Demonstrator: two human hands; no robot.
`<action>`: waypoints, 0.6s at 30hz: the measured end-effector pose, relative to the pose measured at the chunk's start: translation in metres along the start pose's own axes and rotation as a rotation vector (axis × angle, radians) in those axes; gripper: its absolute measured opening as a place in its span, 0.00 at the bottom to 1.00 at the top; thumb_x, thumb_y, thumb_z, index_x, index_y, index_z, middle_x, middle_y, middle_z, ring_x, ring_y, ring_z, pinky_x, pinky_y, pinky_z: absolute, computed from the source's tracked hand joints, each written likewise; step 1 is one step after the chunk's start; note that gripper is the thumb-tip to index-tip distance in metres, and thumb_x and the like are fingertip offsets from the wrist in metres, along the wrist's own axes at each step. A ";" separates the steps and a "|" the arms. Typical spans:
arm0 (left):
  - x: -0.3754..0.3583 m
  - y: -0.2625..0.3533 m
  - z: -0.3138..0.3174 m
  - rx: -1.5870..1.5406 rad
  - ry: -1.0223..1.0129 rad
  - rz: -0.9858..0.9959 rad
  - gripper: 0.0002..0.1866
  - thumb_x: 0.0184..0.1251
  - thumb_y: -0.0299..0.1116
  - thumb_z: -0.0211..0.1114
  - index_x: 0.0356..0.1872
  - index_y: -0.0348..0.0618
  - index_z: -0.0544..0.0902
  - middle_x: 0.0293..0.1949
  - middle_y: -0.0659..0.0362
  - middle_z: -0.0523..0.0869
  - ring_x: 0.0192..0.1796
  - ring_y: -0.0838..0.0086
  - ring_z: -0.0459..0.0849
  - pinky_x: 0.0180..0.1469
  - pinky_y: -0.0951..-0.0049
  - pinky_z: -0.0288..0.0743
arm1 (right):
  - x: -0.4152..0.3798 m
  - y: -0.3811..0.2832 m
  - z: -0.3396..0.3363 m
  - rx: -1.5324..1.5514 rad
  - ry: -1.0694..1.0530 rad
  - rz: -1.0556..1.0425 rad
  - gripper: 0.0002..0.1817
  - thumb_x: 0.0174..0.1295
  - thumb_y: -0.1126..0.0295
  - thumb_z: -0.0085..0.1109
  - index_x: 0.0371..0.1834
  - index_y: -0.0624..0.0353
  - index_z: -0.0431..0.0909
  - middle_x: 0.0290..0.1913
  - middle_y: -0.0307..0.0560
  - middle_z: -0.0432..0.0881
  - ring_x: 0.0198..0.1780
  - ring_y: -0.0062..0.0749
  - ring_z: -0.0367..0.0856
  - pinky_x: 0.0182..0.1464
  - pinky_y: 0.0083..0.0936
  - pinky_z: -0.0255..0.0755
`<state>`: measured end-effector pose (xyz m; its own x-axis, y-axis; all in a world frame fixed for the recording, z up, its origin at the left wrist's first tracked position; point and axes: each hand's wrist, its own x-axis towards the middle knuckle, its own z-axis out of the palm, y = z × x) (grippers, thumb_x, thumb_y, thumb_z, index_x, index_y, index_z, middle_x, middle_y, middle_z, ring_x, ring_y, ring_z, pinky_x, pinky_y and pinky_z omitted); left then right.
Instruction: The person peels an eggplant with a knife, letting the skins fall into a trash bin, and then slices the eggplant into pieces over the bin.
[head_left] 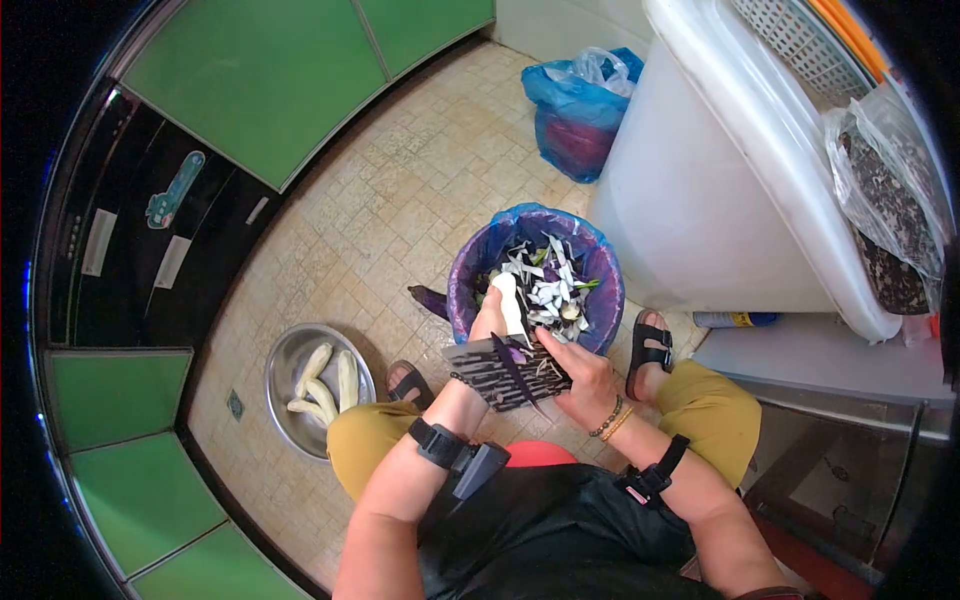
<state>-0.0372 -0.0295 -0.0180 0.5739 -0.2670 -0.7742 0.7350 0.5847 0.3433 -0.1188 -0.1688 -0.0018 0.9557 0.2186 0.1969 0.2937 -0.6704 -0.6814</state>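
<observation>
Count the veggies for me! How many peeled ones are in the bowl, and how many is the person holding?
Peeled pale eggplants in the round metal bowl: 4
Half-peeled purple eggplant held in the left hand: 1
Total: 5

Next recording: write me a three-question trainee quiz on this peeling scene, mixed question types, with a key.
1. True or false: the metal bowl on the floor holds peeled eggplants.
2. Where do the peels lie? A) on the floor tiles B) in the lined bin C) in the metal bowl
3. Which of the hands holds the half-peeled eggplant?

Key:
1. True.
2. B.
3. The left hand; the right hand works a dark blade against it.
</observation>
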 end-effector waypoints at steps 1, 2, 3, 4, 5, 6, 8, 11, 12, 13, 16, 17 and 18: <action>-0.002 -0.001 0.000 -0.001 0.000 0.001 0.24 0.71 0.51 0.42 0.50 0.43 0.75 0.36 0.57 0.83 0.34 0.67 0.83 0.36 0.66 0.78 | 0.000 0.001 0.001 0.001 0.021 -0.007 0.43 0.33 0.80 0.60 0.63 0.50 0.67 0.29 0.48 0.76 0.30 0.45 0.78 0.32 0.34 0.73; -0.004 -0.004 -0.001 -0.019 -0.025 0.033 0.24 0.70 0.52 0.43 0.50 0.43 0.75 0.36 0.57 0.82 0.34 0.66 0.82 0.37 0.66 0.78 | 0.001 0.002 0.003 0.001 0.021 -0.007 0.43 0.33 0.80 0.60 0.63 0.50 0.67 0.29 0.48 0.76 0.30 0.45 0.78 0.32 0.34 0.73; -0.005 -0.006 -0.001 -0.037 -0.050 0.062 0.25 0.70 0.53 0.44 0.50 0.42 0.75 0.36 0.56 0.82 0.35 0.66 0.82 0.37 0.65 0.78 | 0.001 0.003 0.003 0.011 0.025 -0.010 0.43 0.33 0.80 0.60 0.63 0.49 0.67 0.29 0.49 0.75 0.30 0.45 0.78 0.32 0.34 0.73; -0.005 -0.007 -0.002 -0.038 -0.049 0.061 0.25 0.70 0.53 0.44 0.50 0.42 0.75 0.36 0.56 0.82 0.35 0.66 0.82 0.37 0.65 0.78 | 0.002 0.004 0.003 0.022 0.029 -0.012 0.43 0.33 0.80 0.60 0.63 0.49 0.67 0.29 0.49 0.75 0.30 0.46 0.78 0.32 0.34 0.73; -0.003 -0.007 -0.004 -0.058 -0.061 0.052 0.25 0.69 0.53 0.44 0.50 0.42 0.75 0.36 0.56 0.82 0.35 0.65 0.82 0.38 0.65 0.78 | 0.001 0.003 0.003 0.023 0.028 -0.012 0.43 0.33 0.80 0.60 0.63 0.49 0.67 0.29 0.49 0.75 0.30 0.46 0.78 0.32 0.34 0.73; -0.001 -0.008 -0.006 -0.079 -0.072 0.042 0.25 0.69 0.54 0.45 0.50 0.42 0.75 0.37 0.55 0.82 0.35 0.65 0.82 0.39 0.64 0.78 | 0.002 0.003 0.003 0.021 0.017 -0.005 0.43 0.33 0.80 0.60 0.63 0.49 0.67 0.29 0.49 0.75 0.30 0.46 0.78 0.32 0.34 0.73; 0.003 -0.009 -0.009 -0.089 -0.083 0.046 0.25 0.69 0.54 0.45 0.50 0.43 0.74 0.37 0.55 0.82 0.35 0.64 0.82 0.39 0.64 0.78 | 0.002 0.003 0.002 0.017 0.006 0.000 0.43 0.34 0.80 0.60 0.63 0.49 0.67 0.29 0.49 0.75 0.30 0.46 0.78 0.32 0.35 0.72; 0.008 -0.013 -0.019 -0.124 -0.187 0.061 0.25 0.69 0.54 0.45 0.51 0.43 0.73 0.37 0.55 0.82 0.35 0.64 0.82 0.38 0.64 0.79 | 0.002 0.004 0.001 -0.019 -0.009 0.003 0.42 0.34 0.79 0.61 0.63 0.49 0.67 0.29 0.48 0.75 0.30 0.46 0.78 0.32 0.35 0.73; 0.008 -0.013 -0.020 -0.151 -0.281 0.074 0.25 0.68 0.55 0.45 0.51 0.43 0.73 0.37 0.54 0.82 0.36 0.64 0.82 0.38 0.64 0.79 | 0.003 0.002 -0.001 -0.005 -0.038 0.051 0.42 0.34 0.82 0.60 0.63 0.52 0.67 0.34 0.52 0.77 0.34 0.47 0.79 0.36 0.34 0.73; 0.008 -0.014 -0.020 -0.190 -0.281 0.063 0.25 0.68 0.55 0.45 0.51 0.44 0.72 0.37 0.54 0.82 0.36 0.64 0.82 0.37 0.64 0.80 | 0.003 0.000 -0.002 0.010 -0.068 0.100 0.43 0.33 0.85 0.59 0.62 0.54 0.67 0.39 0.55 0.79 0.37 0.49 0.79 0.40 0.34 0.74; 0.008 -0.015 -0.019 -0.185 -0.220 0.050 0.25 0.68 0.55 0.46 0.51 0.44 0.73 0.36 0.54 0.82 0.35 0.65 0.83 0.37 0.65 0.80 | 0.002 0.009 0.005 -0.010 -0.001 0.016 0.42 0.34 0.78 0.64 0.63 0.50 0.67 0.30 0.49 0.76 0.31 0.47 0.79 0.33 0.35 0.73; 0.006 -0.015 -0.019 -0.185 -0.222 0.051 0.25 0.68 0.55 0.46 0.51 0.44 0.73 0.36 0.54 0.82 0.35 0.65 0.83 0.37 0.65 0.80 | 0.002 0.011 0.006 -0.011 -0.001 0.015 0.42 0.34 0.78 0.64 0.63 0.50 0.67 0.30 0.49 0.76 0.31 0.47 0.79 0.33 0.35 0.73; -0.001 -0.015 -0.018 -0.176 -0.256 0.070 0.25 0.68 0.55 0.46 0.51 0.44 0.73 0.36 0.54 0.82 0.35 0.65 0.83 0.38 0.65 0.80 | 0.002 0.012 0.008 -0.009 0.020 0.026 0.43 0.34 0.79 0.64 0.63 0.50 0.67 0.30 0.50 0.76 0.32 0.47 0.79 0.34 0.34 0.73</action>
<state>-0.0550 -0.0244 -0.0321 0.7093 -0.3925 -0.5855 0.6296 0.7263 0.2759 -0.1131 -0.1707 -0.0156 0.9631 0.1869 0.1939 0.2692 -0.6820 -0.6800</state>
